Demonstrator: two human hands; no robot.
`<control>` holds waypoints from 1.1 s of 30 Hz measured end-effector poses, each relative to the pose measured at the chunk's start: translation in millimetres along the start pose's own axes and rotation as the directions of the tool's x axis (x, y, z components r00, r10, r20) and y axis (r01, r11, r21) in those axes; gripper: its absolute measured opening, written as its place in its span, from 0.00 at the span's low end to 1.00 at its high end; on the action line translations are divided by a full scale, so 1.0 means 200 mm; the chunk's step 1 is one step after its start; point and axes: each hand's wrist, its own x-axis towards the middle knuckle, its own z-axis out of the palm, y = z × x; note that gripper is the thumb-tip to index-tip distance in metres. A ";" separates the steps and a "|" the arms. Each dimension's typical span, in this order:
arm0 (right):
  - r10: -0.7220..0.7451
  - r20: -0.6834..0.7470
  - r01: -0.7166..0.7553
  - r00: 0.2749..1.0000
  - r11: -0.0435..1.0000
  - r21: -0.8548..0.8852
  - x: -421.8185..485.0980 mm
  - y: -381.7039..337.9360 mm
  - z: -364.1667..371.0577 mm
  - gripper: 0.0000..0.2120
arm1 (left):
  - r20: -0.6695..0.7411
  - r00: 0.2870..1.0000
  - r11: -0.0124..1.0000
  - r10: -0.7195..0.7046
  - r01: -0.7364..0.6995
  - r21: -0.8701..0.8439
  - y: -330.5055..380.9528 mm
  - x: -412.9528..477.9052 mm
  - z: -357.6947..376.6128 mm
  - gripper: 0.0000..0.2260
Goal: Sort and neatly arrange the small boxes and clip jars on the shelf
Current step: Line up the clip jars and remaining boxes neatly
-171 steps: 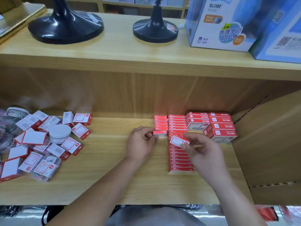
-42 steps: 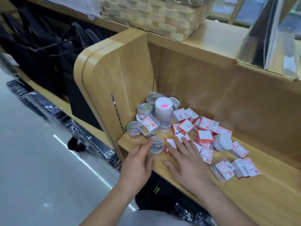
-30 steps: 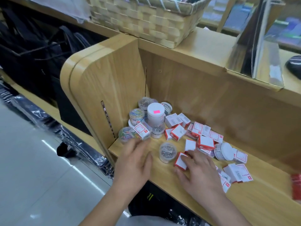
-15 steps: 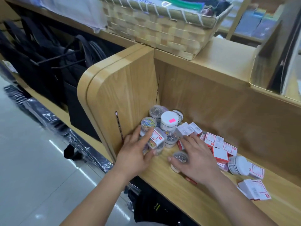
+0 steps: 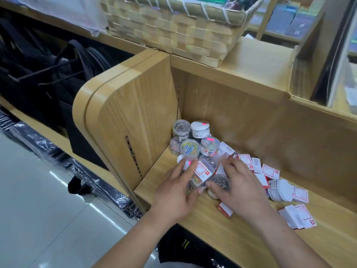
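Several clip jars stand packed in the shelf's left back corner, among them a jar of coloured clips (image 5: 189, 148) and a white-lidded jar (image 5: 200, 128). My left hand (image 5: 173, 192) lies with spread fingers against a clear clip box with a red-and-white label (image 5: 201, 172). Beside it, my right hand (image 5: 241, 190) holds a jar of silver clips (image 5: 220, 183) between thumb and forefinger. Small red-and-white boxes (image 5: 269, 171) lie scattered to the right, one (image 5: 225, 209) under my right wrist. A white jar (image 5: 280, 190) lies on its side among them.
The shelf's rounded wooden side panel (image 5: 135, 120) closes off the left end. A woven basket (image 5: 173, 29) sits on the shelf top above. Black bags (image 5: 38, 74) hang to the left over a shiny floor. More boxes (image 5: 298, 215) lie near the front edge.
Since half a second ago my hands have drawn closer together, with the labelled clear box and the silver clip jar between them. Earlier I was at the tidy rows of boxes on the right.
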 end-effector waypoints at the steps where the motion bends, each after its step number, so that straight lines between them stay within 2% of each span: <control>1: -0.004 -0.022 0.005 1.000 1.000 0.015 0.01 0.00 -0.01 0.42 | 0.010 1.000 1.000 -0.006 0.006 -0.022 0.01 0.00 0.01 0.35; 3: -0.024 -0.081 0.029 0.996 0.998 0.053 0.02 -0.02 -0.06 0.37 | 0.018 1.000 0.997 -0.012 0.013 -0.079 0.01 0.01 0.02 0.35; 5: -0.062 -0.136 0.085 0.989 0.980 0.178 0.02 -0.06 -0.10 0.34 | -0.002 1.000 0.990 -0.002 0.002 -0.140 0.00 0.02 0.03 0.35; 7: -0.136 -0.125 0.165 0.983 0.952 0.258 0.01 -0.12 -0.13 0.34 | -0.014 1.000 0.979 -0.015 0.012 -0.204 0.00 0.03 0.04 0.35; 9: -0.213 -0.077 0.225 0.974 0.950 0.215 0.00 -0.16 -0.11 0.35 | -0.031 0.999 0.971 -0.036 0.027 -0.239 -0.01 0.02 0.02 0.38; 11: -0.219 -0.060 0.227 0.974 0.954 0.198 0.00 -0.18 -0.05 0.34 | -0.071 0.996 0.969 -0.060 0.041 -0.243 -0.03 0.00 -0.01 0.42; 15: -0.151 -0.123 0.173 0.981 0.966 0.190 0.00 -0.17 0.08 0.33 | -0.088 0.993 0.981 -0.082 0.065 -0.182 -0.10 -0.12 -0.05 0.46; 19: -0.096 -0.207 0.149 0.974 0.954 0.260 0.00 -0.21 0.09 0.27 | -0.117 0.992 0.998 -0.054 0.050 -0.042 -0.13 -0.18 -0.03 0.37; 24: 0.006 -0.299 0.120 0.954 0.909 0.400 -0.10 -0.11 -0.01 0.24 | -0.147 0.983 0.994 -0.110 0.111 -0.002 -0.15 -0.15 -0.04 0.35; 29: 0.218 -0.263 -0.116 0.940 0.928 0.354 -0.22 0.12 -0.06 0.24 | -0.085 0.990 0.993 -0.117 0.118 0.005 -0.15 -0.12 -0.02 0.34; 33: 0.236 -0.235 -0.166 0.943 0.945 0.281 -0.35 0.20 0.00 0.26 | -0.037 0.993 0.994 -0.111 0.110 -0.030 -0.14 -0.13 -0.01 0.34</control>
